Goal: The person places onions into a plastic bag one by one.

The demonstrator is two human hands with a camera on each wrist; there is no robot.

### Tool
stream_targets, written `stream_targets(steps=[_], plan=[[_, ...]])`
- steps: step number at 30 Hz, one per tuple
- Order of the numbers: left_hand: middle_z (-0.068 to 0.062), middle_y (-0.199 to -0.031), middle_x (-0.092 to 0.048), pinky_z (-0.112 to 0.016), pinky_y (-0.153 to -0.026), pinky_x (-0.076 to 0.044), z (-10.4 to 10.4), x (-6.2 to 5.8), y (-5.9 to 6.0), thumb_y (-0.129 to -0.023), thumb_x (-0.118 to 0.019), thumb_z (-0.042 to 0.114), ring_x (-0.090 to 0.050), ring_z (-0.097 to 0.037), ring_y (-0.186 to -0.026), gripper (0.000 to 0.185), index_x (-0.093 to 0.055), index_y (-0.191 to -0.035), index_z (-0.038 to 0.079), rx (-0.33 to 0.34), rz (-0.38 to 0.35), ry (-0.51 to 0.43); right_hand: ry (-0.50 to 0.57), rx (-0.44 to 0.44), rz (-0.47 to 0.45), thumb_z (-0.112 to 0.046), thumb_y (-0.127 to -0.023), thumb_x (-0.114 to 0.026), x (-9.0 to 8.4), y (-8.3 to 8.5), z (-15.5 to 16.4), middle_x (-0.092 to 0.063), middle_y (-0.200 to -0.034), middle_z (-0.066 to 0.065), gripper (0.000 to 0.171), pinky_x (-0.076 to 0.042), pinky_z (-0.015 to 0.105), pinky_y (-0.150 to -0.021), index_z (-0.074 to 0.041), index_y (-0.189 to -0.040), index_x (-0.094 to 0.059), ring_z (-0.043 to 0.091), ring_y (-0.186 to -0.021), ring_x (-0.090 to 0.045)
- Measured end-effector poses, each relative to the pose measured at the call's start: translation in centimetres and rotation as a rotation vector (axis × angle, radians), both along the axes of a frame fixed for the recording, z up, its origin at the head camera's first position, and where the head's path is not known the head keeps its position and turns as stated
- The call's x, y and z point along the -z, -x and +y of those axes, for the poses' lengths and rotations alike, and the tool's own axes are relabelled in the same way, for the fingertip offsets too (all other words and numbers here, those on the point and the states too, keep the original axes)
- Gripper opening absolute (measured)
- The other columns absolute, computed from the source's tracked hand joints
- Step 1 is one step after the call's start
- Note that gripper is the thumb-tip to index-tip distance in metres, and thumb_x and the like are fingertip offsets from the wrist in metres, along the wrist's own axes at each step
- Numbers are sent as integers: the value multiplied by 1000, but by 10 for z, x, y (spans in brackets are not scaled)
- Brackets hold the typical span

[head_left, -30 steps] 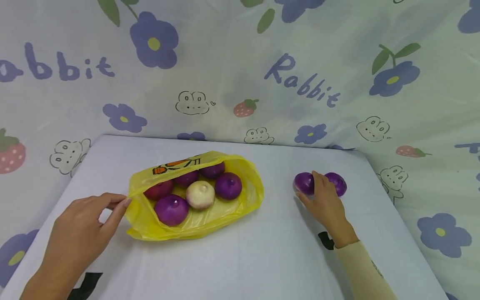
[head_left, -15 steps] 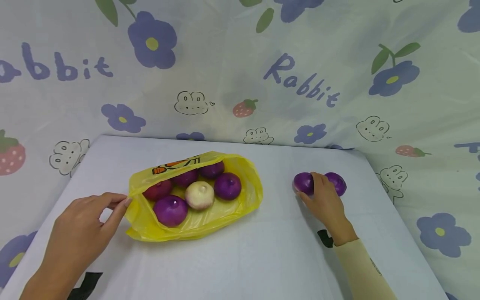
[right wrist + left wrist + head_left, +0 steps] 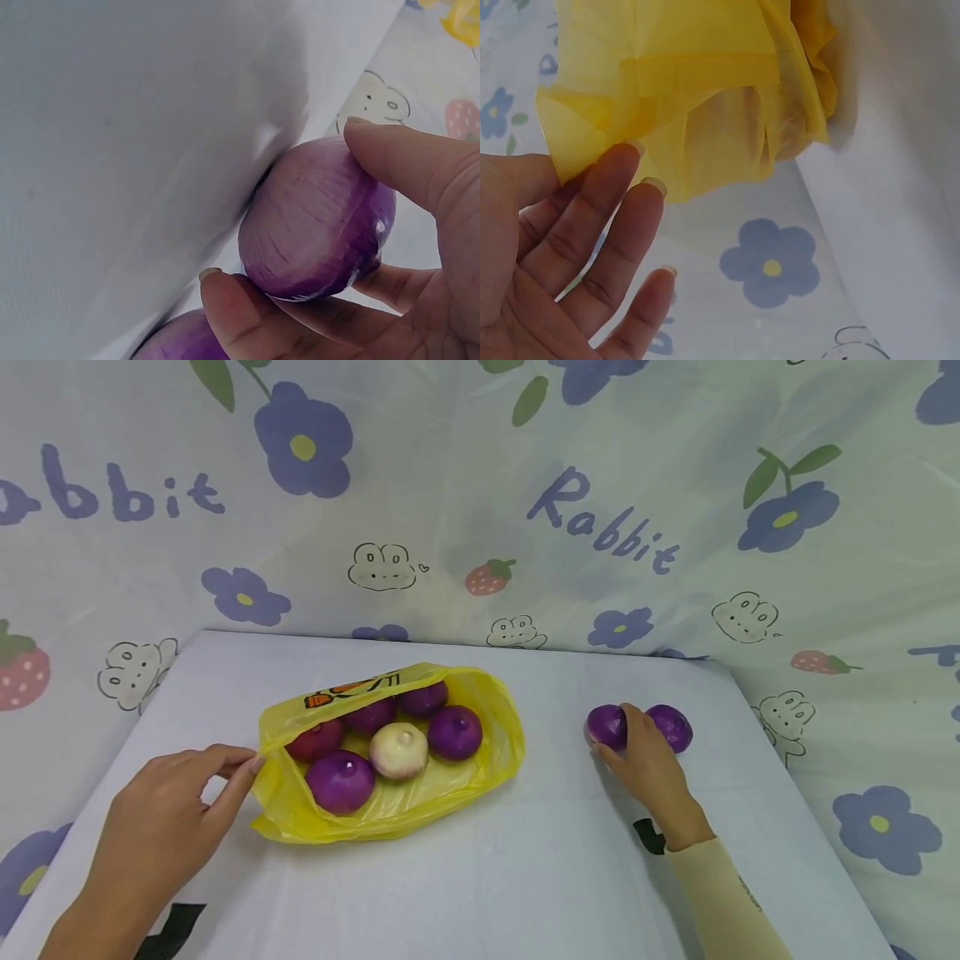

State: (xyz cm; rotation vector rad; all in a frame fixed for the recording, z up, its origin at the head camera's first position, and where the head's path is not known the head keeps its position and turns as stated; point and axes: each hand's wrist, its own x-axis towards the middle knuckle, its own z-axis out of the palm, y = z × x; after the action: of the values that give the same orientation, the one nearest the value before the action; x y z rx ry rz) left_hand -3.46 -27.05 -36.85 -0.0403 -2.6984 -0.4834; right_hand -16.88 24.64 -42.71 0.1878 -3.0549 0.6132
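A yellow plastic bag (image 3: 420,797) lies open on the white table (image 3: 487,877), holding several purple onions (image 3: 341,781) and one white onion (image 3: 398,750). My left hand (image 3: 251,766) pinches the bag's rim at its left end; in the left wrist view its fingers (image 3: 622,187) lie straight against the yellow bag (image 3: 697,90). To the right, my right hand (image 3: 617,735) grips a purple onion (image 3: 602,722) that rests on the table. A second purple onion (image 3: 672,727) sits touching it. In the right wrist view the thumb and fingers (image 3: 405,161) curl round the gripped onion (image 3: 315,217).
A printed cloth with flowers, strawberries and "Rabbit" lettering (image 3: 600,527) hangs behind and beside the table. The table's right edge (image 3: 795,777) runs close to the second onion. Dark marks (image 3: 648,837) show on the tabletop near both wrists.
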Motion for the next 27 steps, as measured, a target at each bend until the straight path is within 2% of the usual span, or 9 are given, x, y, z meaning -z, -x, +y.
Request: stream_targets(steps=[11,18,27], plan=[[-15,-90,-75,-64,-71,-56,0,-1,0,-89,-83,18,-63,-40,-82,27,-74,-110,4,-5,4,14,23,-9,16,-21,-95,-79,0,-1,-1,-48,-146,35,75,-41,70,-109,9,-149,-37,53,-133,-50],[-13,-89,-75,-61,-68,-56,0,-1,1,-88,-83,17,-63,-37,-79,26,-74,-109,5,4,26,12,17,14,-7,-26,-93,-81,-1,0,-3,-46,-143,37,81,-42,72,-107,12,-148,-35,55,-130,-49],[-14,-89,-75,-63,-69,-56,0,-2,0,-89,-83,17,-63,-38,-81,25,-74,-109,5,1,12,13,-23,21,-34,-31,-91,-83,-3,2,-4,-40,-143,39,88,-41,74,-105,15,-149,-36,57,-130,-46]])
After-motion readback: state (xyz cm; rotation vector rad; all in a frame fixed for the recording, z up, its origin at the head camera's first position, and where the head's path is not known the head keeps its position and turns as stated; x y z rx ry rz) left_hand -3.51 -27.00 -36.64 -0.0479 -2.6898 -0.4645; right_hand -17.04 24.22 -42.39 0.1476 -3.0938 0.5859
